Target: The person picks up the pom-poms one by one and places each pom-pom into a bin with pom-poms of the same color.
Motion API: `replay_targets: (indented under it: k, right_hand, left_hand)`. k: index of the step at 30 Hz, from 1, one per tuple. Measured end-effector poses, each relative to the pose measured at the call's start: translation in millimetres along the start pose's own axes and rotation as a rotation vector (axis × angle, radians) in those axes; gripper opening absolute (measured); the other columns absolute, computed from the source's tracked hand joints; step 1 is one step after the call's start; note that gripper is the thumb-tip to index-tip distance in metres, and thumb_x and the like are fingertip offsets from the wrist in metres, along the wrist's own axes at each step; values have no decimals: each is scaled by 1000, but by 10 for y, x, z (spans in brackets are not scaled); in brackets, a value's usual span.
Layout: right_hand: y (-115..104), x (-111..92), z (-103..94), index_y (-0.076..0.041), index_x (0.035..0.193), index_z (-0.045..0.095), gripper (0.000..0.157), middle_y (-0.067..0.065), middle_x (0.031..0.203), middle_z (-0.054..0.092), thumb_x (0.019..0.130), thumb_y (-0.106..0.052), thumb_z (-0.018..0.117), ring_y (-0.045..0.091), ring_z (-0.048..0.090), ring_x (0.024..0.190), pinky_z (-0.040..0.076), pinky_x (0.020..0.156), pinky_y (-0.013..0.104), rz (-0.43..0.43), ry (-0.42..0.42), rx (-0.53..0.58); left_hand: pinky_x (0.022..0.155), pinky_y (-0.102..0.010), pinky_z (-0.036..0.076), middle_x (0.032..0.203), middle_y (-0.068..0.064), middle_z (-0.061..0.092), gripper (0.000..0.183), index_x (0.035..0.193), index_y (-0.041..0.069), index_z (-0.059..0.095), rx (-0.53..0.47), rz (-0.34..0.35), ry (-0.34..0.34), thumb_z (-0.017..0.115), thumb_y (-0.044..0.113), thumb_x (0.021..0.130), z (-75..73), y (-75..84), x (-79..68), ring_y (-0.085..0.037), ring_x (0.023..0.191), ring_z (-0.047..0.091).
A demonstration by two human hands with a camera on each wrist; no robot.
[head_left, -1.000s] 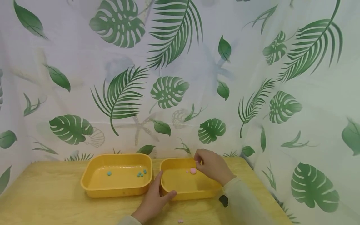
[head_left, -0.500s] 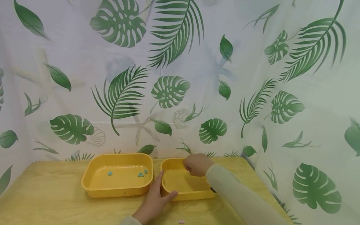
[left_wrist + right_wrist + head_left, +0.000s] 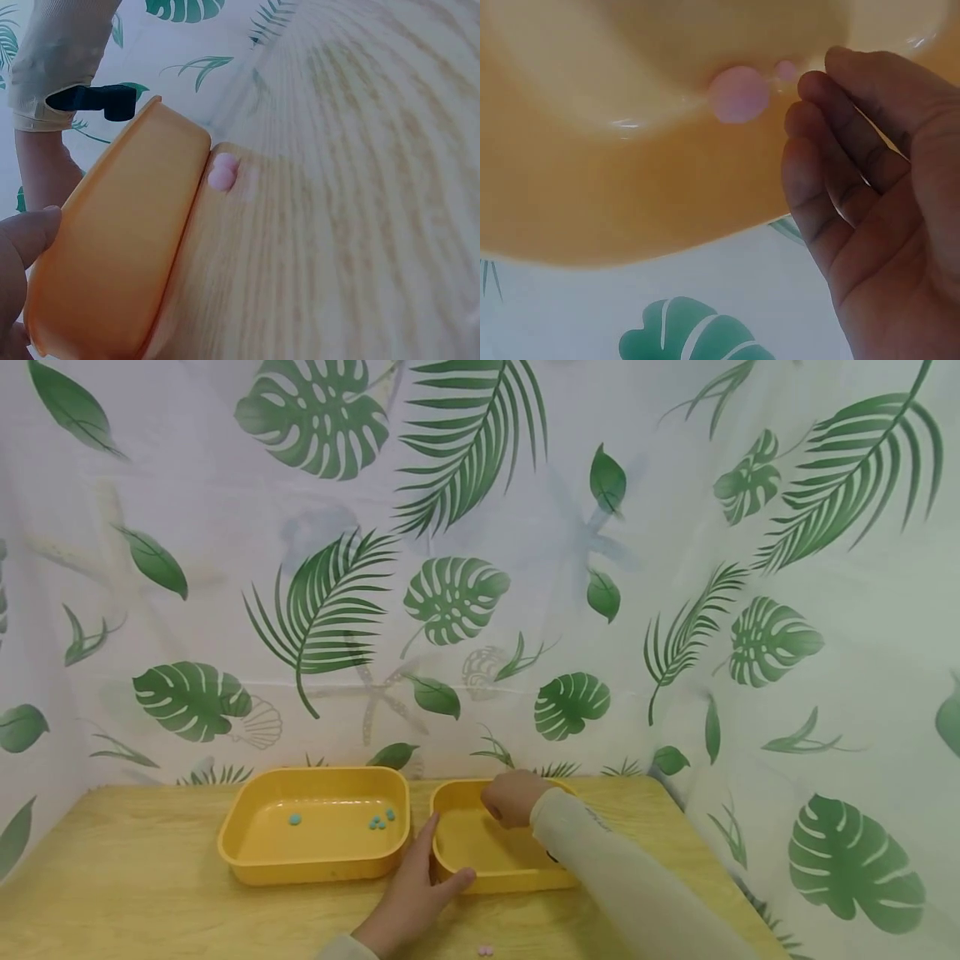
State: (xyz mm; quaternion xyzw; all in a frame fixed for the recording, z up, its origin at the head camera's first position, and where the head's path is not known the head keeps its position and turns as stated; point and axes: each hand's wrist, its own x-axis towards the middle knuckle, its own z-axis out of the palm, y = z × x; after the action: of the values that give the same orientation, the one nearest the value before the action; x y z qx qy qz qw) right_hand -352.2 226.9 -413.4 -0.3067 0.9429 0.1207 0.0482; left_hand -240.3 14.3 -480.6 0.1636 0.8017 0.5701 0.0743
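Note:
My left hand (image 3: 411,893) is spread against the near left corner of the right-hand yellow tray (image 3: 517,882). Its straight thumb lies along the front wall and its fingers touch the left side. My right hand (image 3: 517,797) is inside this tray near the back. In the right wrist view, its half-bent fingers (image 3: 806,169) have nothing visible between them; the tips are just beside a tiny pink ball (image 3: 785,70). A larger pink ball (image 3: 739,94) lies close to that one. Both balls are hidden behind the hand in the head view.
Another yellow tray (image 3: 315,868) stands to the left, with several small teal pieces (image 3: 377,822) and a lone teal ball (image 3: 295,819). Two joined pink balls (image 3: 486,951) lie on the wooden table (image 3: 112,877) near its front. A leaf-print curtain (image 3: 465,710) hangs behind.
My right hand, earlier pinching a small pink piece at the tray's back right, has moved left and down over the pink balls, and no piece shows in it now. My left hand stays put.

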Motion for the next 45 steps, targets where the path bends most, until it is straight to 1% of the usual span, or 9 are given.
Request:
replay_targets:
  k: [9,13,17,20,25,29,34,40,45]
  right_hand:
    - [-12,-52,-21,-20,64,56,36,-9,60,49,84,-2,80,11,43,57,41,54,25,-27,-6,12]
    - [85,-77,61,-20,66,56,35,-11,61,49,83,-11,86,10,44,59,43,57,26,-46,13,35]
    - [204,-129,103,-22,69,55,34,-12,64,48,85,-7,80,7,43,60,41,57,25,-51,52,75]
    - [215,-214,-3,-22,74,58,28,-13,69,52,88,-4,74,7,47,63,45,60,26,-34,73,137]
    - [108,-428,-247,-21,82,63,17,-12,74,56,95,-14,72,9,50,67,48,66,29,14,112,251]
    - [14,-612,-351,-19,85,64,14,-11,75,59,96,-16,72,9,51,66,49,65,29,48,210,270]
    - [-116,-825,-344,-20,85,64,15,-12,77,62,93,-14,74,6,55,68,52,66,27,76,413,245]
    - [-337,-977,-183,-19,87,68,15,-10,81,67,87,-8,78,5,60,72,54,68,21,-60,683,230]
    - [-468,-1152,-76,-18,89,67,20,-10,84,67,85,-2,79,6,62,73,53,69,15,-142,772,309]
  left_hand:
    - [120,-68,20,168,-28,16,105,166,7,11,-8,1,-7,71,53,94,35,30,-5,-50,153,19]
    - [121,-67,20,168,-28,16,104,166,7,10,-10,10,-9,71,52,95,62,24,-2,-49,153,19]
    - [121,-67,19,169,-27,14,106,167,9,9,-25,-12,-16,72,54,94,78,22,0,-49,154,17]
    - [121,-68,19,169,-27,13,107,167,10,9,-30,-28,-17,72,55,93,81,25,0,-49,154,17]
    - [121,-68,19,169,-27,14,107,167,11,8,-17,-32,-12,72,56,93,79,23,11,-49,154,17]
    - [121,-67,19,169,-27,15,107,167,9,10,0,-12,1,72,56,93,81,34,35,-48,154,18]
    - [121,-66,19,169,-27,16,106,166,8,10,9,10,3,72,54,94,99,49,64,-48,154,19]
    - [119,-70,22,169,-26,16,105,167,11,10,5,-8,4,71,55,94,75,12,47,-48,153,20]
    - [117,-71,23,169,-25,15,103,167,11,10,18,-19,15,71,54,95,33,-5,3,-49,153,19]
